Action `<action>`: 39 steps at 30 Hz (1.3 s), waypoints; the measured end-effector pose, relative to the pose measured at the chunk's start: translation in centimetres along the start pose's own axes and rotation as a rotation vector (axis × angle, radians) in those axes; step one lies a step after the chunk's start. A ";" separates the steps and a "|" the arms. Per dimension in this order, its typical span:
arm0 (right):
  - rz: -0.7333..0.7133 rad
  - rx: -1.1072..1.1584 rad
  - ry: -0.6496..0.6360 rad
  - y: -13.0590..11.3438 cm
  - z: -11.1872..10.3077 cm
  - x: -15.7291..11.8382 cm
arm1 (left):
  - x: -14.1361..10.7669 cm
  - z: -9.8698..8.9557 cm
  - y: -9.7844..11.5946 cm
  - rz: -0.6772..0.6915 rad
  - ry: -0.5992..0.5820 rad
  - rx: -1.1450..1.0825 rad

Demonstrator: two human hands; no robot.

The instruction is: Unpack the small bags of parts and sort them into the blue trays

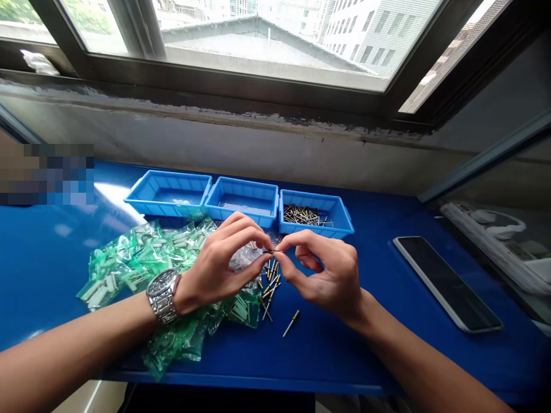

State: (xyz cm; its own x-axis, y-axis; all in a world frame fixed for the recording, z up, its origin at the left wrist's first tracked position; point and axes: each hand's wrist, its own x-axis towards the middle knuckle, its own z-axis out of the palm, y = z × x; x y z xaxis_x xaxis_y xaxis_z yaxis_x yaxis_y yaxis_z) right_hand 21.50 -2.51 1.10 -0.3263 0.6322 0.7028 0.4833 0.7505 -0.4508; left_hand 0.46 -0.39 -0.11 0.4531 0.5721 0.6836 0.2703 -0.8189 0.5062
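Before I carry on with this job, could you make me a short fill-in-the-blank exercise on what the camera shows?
The wristwatch is worn on the ____ wrist.
In the row of three trays, the blue tray holding metal pins stands at the ____ end.
The phone lies with its screen facing ____.
The heaped plastic bags are tinted ____.

Missing words: left; right; up; green

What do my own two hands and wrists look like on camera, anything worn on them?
Both your left hand and right hand are ungloved, with no rings visible. The left wrist wears a watch with a round dark face, silver-coloured rim and silver-coloured metal link strap. The right wrist is bare. No sleeve shows on either forearm.
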 end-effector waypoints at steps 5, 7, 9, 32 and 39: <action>0.040 0.026 -0.084 0.6 0.0 0.1 | 0.0 -0.1 0.1 -0.031 0.055 0.001; 0.042 0.041 -0.134 0.8 0.3 0.1 | -0.1 -0.1 0.1 -0.015 0.049 -0.002; 0.037 0.055 -0.163 0.9 0.4 0.0 | -0.1 -0.1 0.1 0.006 0.039 -0.007; -0.034 -0.006 -0.064 0.7 -0.2 0.1 | 0.0 0.0 0.0 -0.032 0.015 -0.024; 0.015 -0.027 -0.173 1.8 -0.5 0.5 | -0.1 0.0 -0.1 -0.058 0.011 0.025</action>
State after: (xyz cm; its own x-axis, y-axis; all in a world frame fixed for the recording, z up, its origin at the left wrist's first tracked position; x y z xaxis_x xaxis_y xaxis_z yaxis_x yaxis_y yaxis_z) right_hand 22.65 -0.90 0.94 -0.4530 0.6685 0.5899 0.5102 0.7370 -0.4434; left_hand 0.40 -0.38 -0.23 0.4270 0.6189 0.6593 0.3173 -0.7853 0.5317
